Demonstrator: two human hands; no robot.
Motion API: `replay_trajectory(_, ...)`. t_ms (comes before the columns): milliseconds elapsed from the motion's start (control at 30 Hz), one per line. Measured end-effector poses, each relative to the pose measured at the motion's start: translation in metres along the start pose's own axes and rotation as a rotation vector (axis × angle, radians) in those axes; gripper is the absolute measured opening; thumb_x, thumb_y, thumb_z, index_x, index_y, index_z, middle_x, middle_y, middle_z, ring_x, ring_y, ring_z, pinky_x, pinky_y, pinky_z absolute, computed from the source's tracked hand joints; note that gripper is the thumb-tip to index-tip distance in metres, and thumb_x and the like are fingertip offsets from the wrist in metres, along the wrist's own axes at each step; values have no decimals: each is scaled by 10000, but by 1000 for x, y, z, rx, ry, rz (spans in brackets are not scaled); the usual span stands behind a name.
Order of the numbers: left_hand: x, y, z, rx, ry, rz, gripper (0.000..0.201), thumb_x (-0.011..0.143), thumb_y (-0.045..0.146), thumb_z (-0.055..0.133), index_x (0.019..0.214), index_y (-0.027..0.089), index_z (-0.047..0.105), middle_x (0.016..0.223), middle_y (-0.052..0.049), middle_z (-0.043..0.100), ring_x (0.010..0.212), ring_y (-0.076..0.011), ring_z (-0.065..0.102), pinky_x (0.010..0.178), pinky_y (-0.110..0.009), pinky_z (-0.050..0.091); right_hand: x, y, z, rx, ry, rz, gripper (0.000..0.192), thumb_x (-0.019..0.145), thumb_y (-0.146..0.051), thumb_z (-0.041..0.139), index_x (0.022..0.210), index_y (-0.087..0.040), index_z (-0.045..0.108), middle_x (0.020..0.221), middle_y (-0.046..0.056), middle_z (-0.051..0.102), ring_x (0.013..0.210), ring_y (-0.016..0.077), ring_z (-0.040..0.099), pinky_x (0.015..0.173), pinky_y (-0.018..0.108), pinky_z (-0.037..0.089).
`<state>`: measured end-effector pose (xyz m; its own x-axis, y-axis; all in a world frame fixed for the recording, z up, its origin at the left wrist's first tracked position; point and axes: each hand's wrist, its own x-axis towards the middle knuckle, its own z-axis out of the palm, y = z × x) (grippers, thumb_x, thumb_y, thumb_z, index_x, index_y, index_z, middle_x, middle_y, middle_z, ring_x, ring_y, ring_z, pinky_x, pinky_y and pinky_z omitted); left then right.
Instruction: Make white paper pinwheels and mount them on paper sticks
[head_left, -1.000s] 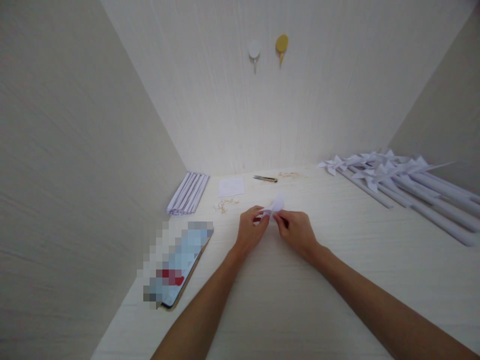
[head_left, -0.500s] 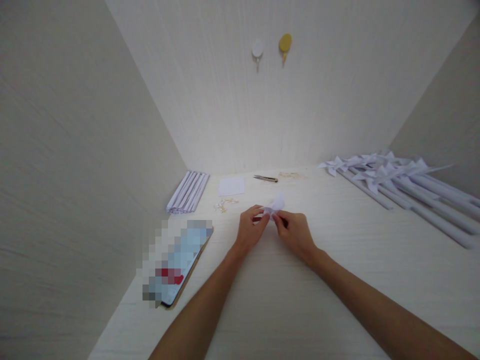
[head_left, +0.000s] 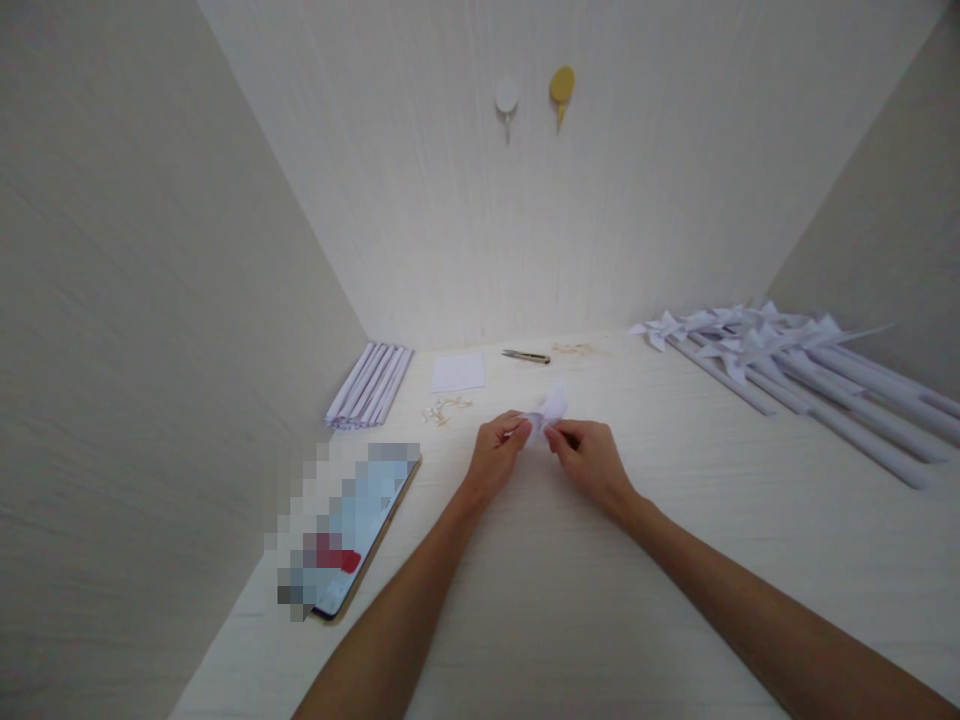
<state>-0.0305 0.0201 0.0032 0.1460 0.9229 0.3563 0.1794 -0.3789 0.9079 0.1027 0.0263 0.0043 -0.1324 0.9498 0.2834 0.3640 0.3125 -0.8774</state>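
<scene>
My left hand (head_left: 496, 458) and my right hand (head_left: 590, 462) meet just above the middle of the pale desk (head_left: 570, 600). Between their fingertips they pinch a small folded piece of white paper (head_left: 550, 410), whose upper flap sticks up past the fingers. Most of the paper's lower part is hidden by the fingers.
A bundle of rolled white paper sticks (head_left: 369, 384) lies at the back left, a white paper square (head_left: 459, 372) and small snips (head_left: 526, 356) behind the hands. Small tan bits (head_left: 442, 408) lie nearby. Finished paper pinwheels (head_left: 780, 350) are piled at the right. A phone (head_left: 352, 530) lies at the left.
The hands stay together on the paper, with only small finger shifts. The view has drifted slightly.
</scene>
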Motion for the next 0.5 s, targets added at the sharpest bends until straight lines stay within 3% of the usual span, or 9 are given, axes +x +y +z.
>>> replay_trajectory(167, 0, 3, 2, 20, 4, 29, 294, 741, 330, 452, 577, 130, 592, 682, -30, 527, 674, -124, 475, 599, -216, 380, 1, 1, -2, 186, -183, 264, 284, 675, -332, 387, 438, -180, 424, 305, -54, 322, 284, 70, 254, 335, 211, 191)
replay_trajectory(333, -2, 2, 2, 56, -14, 10, 275, 738, 332, 456, 656, 135, 629, 751, -44, 559, 709, -133, 500, 604, -216, 398, -2, 0, -2, -157, 16, -84, 244, 626, -256, 443, 399, -171, 416, 391, -21, 388, 388, 82, 323, 419, 224, 227)
replay_trajectory(400, -2, 2, 1, 62, -2, 10, 269, 738, 326, 457, 662, 138, 634, 758, -48, 565, 728, -139, 504, 610, -216, 403, -1, -1, -1, -127, -8, -41, 247, 630, -256, 434, 399, -173, 413, 379, -24, 376, 382, 83, 317, 416, 223, 224)
replay_trajectory(500, -2, 3, 1, 64, -1, 22, 269, 742, 312, 454, 645, 138, 636, 746, -50, 565, 730, -141, 506, 608, -217, 405, 2, -1, -2, 42, -146, 153, 266, 666, -288, 377, 425, -182, 412, 322, -46, 322, 312, 80, 278, 367, 218, 207)
